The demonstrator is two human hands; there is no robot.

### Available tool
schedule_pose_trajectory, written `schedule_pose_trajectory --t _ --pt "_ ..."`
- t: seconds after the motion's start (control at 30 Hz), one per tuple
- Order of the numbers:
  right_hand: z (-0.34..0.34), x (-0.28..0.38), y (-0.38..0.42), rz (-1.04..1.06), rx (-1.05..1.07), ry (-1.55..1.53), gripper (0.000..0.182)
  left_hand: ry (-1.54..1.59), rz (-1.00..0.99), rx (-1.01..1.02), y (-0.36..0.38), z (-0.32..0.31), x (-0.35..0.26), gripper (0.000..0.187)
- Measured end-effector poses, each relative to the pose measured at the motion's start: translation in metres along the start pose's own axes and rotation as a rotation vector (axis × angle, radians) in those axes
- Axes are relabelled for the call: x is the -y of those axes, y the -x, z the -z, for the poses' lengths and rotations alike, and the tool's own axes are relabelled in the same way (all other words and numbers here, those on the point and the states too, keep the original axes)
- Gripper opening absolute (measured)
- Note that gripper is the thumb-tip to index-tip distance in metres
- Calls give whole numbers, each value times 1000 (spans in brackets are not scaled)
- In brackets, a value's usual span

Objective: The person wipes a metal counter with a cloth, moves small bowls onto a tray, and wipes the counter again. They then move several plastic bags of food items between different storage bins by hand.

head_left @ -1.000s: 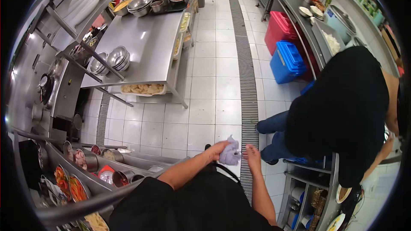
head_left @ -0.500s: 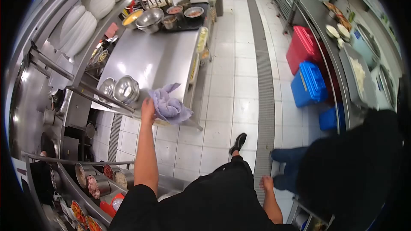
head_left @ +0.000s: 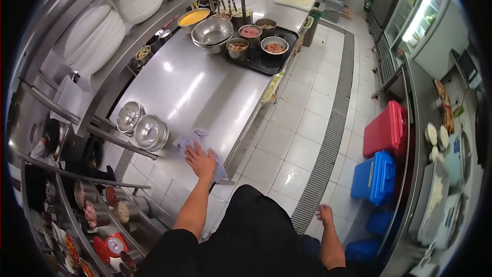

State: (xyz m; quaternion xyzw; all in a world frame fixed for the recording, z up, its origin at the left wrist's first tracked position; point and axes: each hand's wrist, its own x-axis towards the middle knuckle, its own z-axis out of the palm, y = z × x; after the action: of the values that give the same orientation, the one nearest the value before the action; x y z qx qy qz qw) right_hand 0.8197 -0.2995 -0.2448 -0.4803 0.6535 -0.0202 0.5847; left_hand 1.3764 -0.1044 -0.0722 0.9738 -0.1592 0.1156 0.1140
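Note:
My left hand (head_left: 201, 163) lies flat with its fingers spread on a pale purple cloth (head_left: 219, 168). The cloth is spread at the near corner of the steel table (head_left: 205, 90), part of it hidden under the hand. Left of the hand stand two stacks of steel bowls, one pile of bowls (head_left: 151, 132) close by and another bowl stack (head_left: 129, 116) just behind it. My right hand (head_left: 324, 214) hangs free over the floor at my side, its fingers loosely apart and nothing in them.
Farther along the table are large steel bowls (head_left: 211, 32) and a black tray (head_left: 246, 65) with food containers. Plates (head_left: 136, 0) fill the shelf above. Red (head_left: 385, 129) and blue (head_left: 373, 177) bins stand at right. Food pots and a red scale (head_left: 114, 245) sit at lower left.
My left hand has set the bunched cloth down flat on the table corner and opened over it. My view has moved closer to the table. The person at right is mostly out of view.

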Motion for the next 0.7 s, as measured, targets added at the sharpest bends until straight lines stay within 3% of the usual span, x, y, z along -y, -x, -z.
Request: schedule_pose_trajectory --t 0.1,0.2,0.4,0.43,0.53,0.63,0.7 --pt "10 138 -31 157 -17 29 30 -10 28 13 -50 -11 -29 64" --pt "-5 224 -63 205 8 -58 30 2 48 3 -122 -38 -62 62" --pt "-56 261 -113 248 155 183 25 18 37 -172 -263 -102 -145 52" --pt "-56 270 -109 183 238 282 26 7 15 -288 -278 -110 -162 42" --pt "-47 288 -131 137 343 375 29 84 -46 -224 -300 -119 -210 34" --pt "-37 317 -143 15 166 282 31 137 -166 -99 -283 -111 -239 26" --pt "-29 341 -163 27 158 236 31 207 -271 -8 -267 -109 -242 23"
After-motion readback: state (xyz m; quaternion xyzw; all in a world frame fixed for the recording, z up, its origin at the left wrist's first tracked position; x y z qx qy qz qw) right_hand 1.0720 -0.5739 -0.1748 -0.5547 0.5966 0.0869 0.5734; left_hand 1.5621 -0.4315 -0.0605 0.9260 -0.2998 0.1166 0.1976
